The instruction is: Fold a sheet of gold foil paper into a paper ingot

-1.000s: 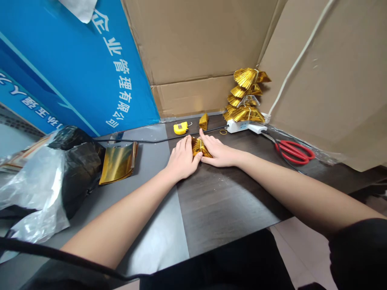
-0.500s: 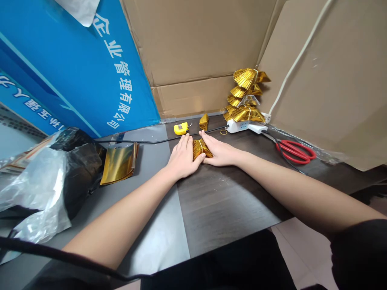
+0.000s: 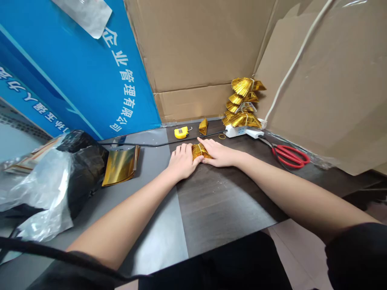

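Observation:
A small bundle of folded gold foil pieces (image 3: 200, 151), tied with a band, lies on the dark table (image 3: 223, 197) between my hands. My left hand (image 3: 180, 162) presses against its left side, thumb tucked under the front. My right hand (image 3: 219, 153) lies along its right side with the fingers stretched flat toward the back. Both hands squeeze the bundle from the sides.
A pile of finished gold bundles (image 3: 242, 105) sits on a white power strip (image 3: 240, 130) at the back. Red scissors (image 3: 289, 156) lie right. A yellow tape measure (image 3: 180, 132), a single gold piece (image 3: 203, 126), a rubber band (image 3: 222, 136), gold foil sheets (image 3: 121, 165) and plastic bags (image 3: 48, 181) are left.
My hands stay pressed on the bundle; the left fingers have curled slightly. The camera has tipped a little, shifting the scene.

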Motion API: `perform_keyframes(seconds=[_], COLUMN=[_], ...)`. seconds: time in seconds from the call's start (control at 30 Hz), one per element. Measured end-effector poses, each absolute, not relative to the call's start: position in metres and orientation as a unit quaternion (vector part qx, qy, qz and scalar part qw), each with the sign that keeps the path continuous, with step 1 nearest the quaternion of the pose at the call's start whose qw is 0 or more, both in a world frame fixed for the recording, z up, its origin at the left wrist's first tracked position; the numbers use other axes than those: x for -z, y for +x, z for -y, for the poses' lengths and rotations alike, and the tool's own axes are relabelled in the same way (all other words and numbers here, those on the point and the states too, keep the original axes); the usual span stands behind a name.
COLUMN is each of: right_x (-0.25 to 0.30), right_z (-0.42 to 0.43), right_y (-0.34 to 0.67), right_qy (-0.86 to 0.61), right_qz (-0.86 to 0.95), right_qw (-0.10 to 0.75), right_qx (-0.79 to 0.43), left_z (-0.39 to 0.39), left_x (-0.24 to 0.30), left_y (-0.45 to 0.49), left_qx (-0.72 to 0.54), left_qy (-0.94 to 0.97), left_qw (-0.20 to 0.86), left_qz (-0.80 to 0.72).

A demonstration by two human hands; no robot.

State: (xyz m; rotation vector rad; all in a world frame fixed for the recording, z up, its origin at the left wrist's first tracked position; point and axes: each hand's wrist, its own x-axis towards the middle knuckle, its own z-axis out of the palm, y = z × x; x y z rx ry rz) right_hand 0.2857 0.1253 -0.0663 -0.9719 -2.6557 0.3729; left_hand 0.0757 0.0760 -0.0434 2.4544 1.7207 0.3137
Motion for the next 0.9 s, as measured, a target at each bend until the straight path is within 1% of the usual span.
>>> perform_keyframes(seconds=[0.17,0.33,0.47,0.6,0.7,0.77,0.8,0.83,0.9], right_x=[0.059,0.043,0.025,0.009,0.001,-0.007,-0.012,-0.019,-0.034], right_z=[-0.123,-0.117,-0.114,-0.107,-0.1,-0.094,-0.09,-0.085,-0.073], right_y=[0.284,0.289,0.298,0.305,0.305,0.306,0.306,0.307,0.309], right_qy=[-0.346,-0.373,-0.458,-0.568,-0.631,-0.654,-0.656,-0.652,-0.619], right_qz=[0.918,0.908,0.872,0.815,0.771,0.751,0.748,0.75,0.767], right_qw=[0.143,0.149,0.127,0.075,0.042,0.046,0.058,0.079,0.146], right_qx=[-0.132,-0.123,-0.114,-0.086,-0.077,-0.08,-0.082,-0.083,-0.083], left_z=[-0.076,-0.069,-0.063,-0.068,-0.069,-0.057,-0.046,-0.032,0.002], left_x=[0.044,0.043,0.045,0.038,0.007,-0.03,-0.051,-0.072,-0.108], left_y=[0.074,0.069,0.067,0.064,0.05,0.031,0.02,0.008,-0.016], left_qx=[-0.112,-0.163,-0.208,-0.274,-0.309,-0.323,-0.352,-0.439,-0.568], left_qy=[0.815,0.821,0.824,0.802,0.8,0.798,0.789,0.751,0.68], left_qw=[0.067,0.079,0.1,0.135,0.201,0.252,0.277,0.325,0.363], left_qz=[-0.565,-0.541,-0.517,-0.513,-0.472,-0.441,-0.421,-0.373,-0.289])
